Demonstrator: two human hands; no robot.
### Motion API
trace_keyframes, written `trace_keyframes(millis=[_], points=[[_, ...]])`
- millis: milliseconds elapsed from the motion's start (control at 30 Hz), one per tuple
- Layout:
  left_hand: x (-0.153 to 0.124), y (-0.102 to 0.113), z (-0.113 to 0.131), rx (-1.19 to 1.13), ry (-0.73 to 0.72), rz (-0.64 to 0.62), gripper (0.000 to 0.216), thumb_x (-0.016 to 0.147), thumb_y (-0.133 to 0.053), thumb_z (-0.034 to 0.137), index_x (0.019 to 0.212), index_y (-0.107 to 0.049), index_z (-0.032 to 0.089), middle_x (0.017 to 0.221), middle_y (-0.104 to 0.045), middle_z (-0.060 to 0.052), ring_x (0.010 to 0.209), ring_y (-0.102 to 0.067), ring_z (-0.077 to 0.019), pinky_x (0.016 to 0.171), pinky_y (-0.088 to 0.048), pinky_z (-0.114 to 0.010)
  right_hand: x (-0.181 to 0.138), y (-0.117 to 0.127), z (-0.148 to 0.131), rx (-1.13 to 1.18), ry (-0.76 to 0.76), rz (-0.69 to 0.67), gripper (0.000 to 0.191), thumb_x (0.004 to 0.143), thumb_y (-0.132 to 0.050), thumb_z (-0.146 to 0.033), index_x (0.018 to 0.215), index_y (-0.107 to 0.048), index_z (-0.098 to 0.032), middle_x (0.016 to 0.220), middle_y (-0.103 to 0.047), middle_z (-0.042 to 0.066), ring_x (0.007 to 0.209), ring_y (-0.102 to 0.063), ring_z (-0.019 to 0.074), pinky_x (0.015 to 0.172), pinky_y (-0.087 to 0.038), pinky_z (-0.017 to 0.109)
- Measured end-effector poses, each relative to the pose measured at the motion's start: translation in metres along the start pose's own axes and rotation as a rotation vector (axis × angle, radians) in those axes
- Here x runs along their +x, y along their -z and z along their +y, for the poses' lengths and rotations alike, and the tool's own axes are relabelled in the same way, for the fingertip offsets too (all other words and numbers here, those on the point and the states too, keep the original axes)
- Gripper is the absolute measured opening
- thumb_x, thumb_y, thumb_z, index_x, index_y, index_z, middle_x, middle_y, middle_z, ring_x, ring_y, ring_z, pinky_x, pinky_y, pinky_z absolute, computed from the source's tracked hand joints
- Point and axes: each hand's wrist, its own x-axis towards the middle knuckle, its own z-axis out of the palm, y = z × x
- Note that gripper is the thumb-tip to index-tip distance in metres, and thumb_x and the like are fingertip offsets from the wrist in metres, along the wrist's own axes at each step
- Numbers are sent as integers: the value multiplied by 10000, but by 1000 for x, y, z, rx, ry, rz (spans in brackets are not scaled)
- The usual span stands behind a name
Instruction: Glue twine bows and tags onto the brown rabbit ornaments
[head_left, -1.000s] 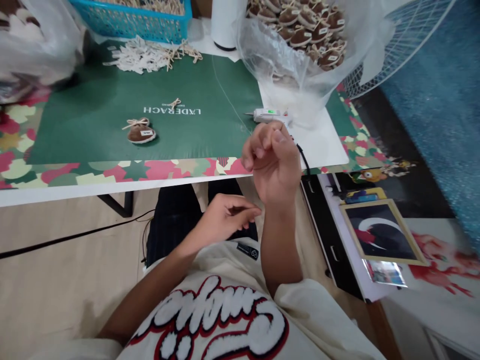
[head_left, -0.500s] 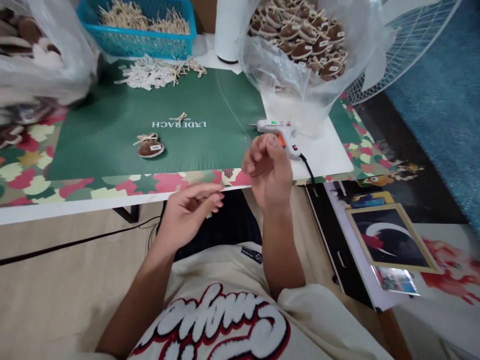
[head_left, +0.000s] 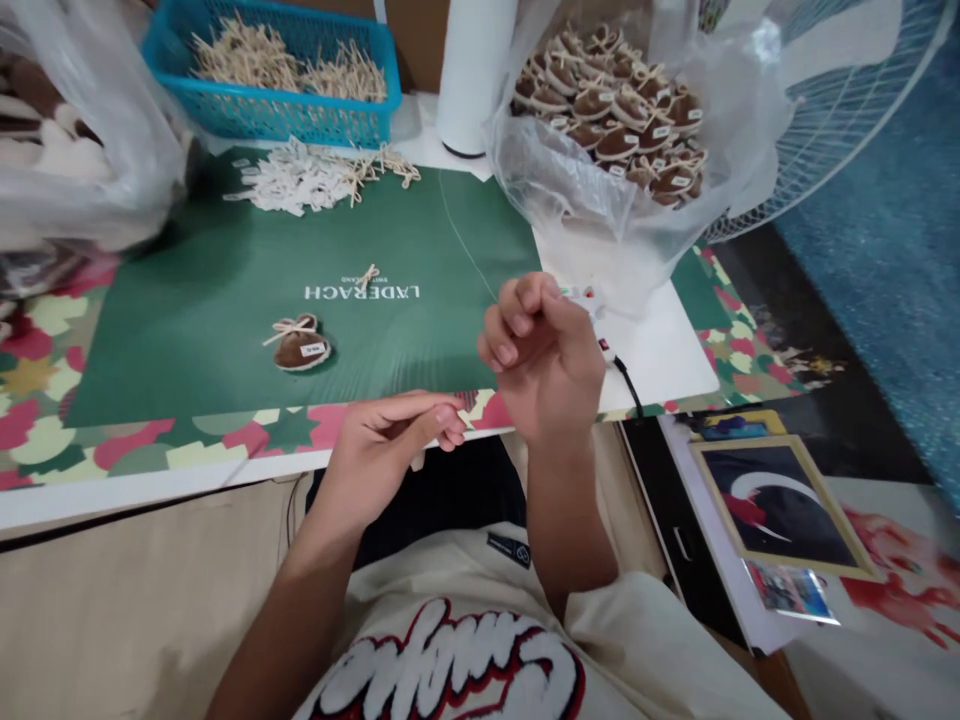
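Note:
My left hand (head_left: 394, 445) is over the table's front edge, thumb pressed against the fingers. Whatever may be between them is too small to make out. My right hand (head_left: 546, 355) is raised beside it, fingers curled and thumb against the index finger; anything pinched there is hidden. Behind the right hand a white glue gun (head_left: 604, 347) lies mostly covered from sight. On the green mat (head_left: 187, 300), left of the hands, sits a small brown shoe-shaped piece (head_left: 301, 347) with a cream bow and white label. A loose cream bow (head_left: 369, 278) lies farther back.
A blue basket (head_left: 262, 115) of cream ties stands at the back, with white labels (head_left: 296, 178) piled before it. Clear plastic bags hold brown pieces (head_left: 622, 115) at right and more at left (head_left: 142, 170). A white cylinder (head_left: 472, 80) and a fan (head_left: 840, 110) stand behind.
The view has shifted, so the table appears lower. My right hand now covers most of the glue gun. The left thumb and fingers look more tightly pressed together. The shoe-shaped piece stays on the mat.

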Motion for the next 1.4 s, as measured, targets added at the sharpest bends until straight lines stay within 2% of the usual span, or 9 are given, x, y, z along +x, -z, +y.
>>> trace_keyframes(millis=[200, 333, 467, 600, 800, 900, 1067, 1200, 1400], points=[[19, 19, 21, -346, 2, 291, 283, 719, -982, 339, 894, -859, 153, 790, -806, -41, 669, -740, -77, 673, -591, -82, -5, 1, 33, -278, -66, -56, 277, 1055, -598, -423, 863, -595, -223, 737, -523, -33, 650, -494, 108, 609, -423, 250], [26, 28, 30, -492, -52, 330, 226, 912, -798, 336, 949, -854, 120, 939, -836, -101, 884, -808, -165, 853, -654, -189, -17, -4, 46, -465, -10, -130, 356, 1099, -526, -386, 786, -542, -216, 691, -500, -44, 626, -452, 107, 607, -394, 260], [24, 30, 34, -561, -32, 278, 507, 1079, -484, 454, 1062, -835, 88, 1175, -811, -167, 1155, -774, -262, 1033, -637, -347, -17, -15, 55, -643, 202, -87, 231, 1065, -579, -274, 844, -608, -216, 739, -578, -34, 662, -504, 114, 655, -436, 269], [20, 30, 34, -489, -24, 226, 592, 1079, -430, 564, 1153, -814, 120, 1320, -762, -176, 1327, -689, -291, 1154, -559, -405, -12, -25, 61, -734, 405, -90, 113, 1034, -617, -210, 934, -664, -234, 843, -706, 5, 739, -622, 148, 700, -499, 297], [19, 28, 21, -260, 9, 117, 718, 996, -447, 773, 1179, -790, 170, 1274, -771, -160, 1336, -667, -302, 1111, -567, -413, -10, -34, 70, -816, 558, -198, 117, 1010, -659, -176, 1015, -732, -266, 957, -799, 38, 892, -725, 206, 826, -524, 376], [19, 30, 8, -119, -17, 55, 762, 945, -461, 854, 1126, -783, 188, 1189, -780, -149, 1302, -672, -320, 1042, -587, -427, -10, -31, 68, -836, 547, -196, 126, 1022, -651, -184, 1030, -741, -271, 964, -804, 40, 886, -731, 207, 827, -516, 392], [15, 39, 2, 119, -60, -102, 627, 1040, -427, 730, 1229, -753, 229, 1223, -753, -118, 1286, -648, -279, 1132, -499, -419, -13, -14, 56, -668, 385, -211, 129, 1016, -668, -199, 1009, -771, -276, 938, -776, 37, 876, -718, 198, 800, -539, 383], [17, 42, 13, 379, -140, -321, 515, 1077, -452, 624, 1212, -751, 227, 1201, -736, -98, 1103, -674, -239, 1023, -519, -370, -16, 6, 49, -619, 381, -304, 118, 997, -718, -243, 1041, -814, -295, 901, -748, 24, 806, -693, 180, 755, -528, 371], [21, 38, 15, 569, -228, -351, 291, 1081, -546, 399, 1242, -738, 251, 1252, -732, -66, 1112, -675, -222, 996, -509, -319, -21, 27, 44, -697, 410, -327, 234, 970, -739, -204, 1115, -834, -361, 872, -740, 16, 732, -652, 178, 699, -500, 378]])
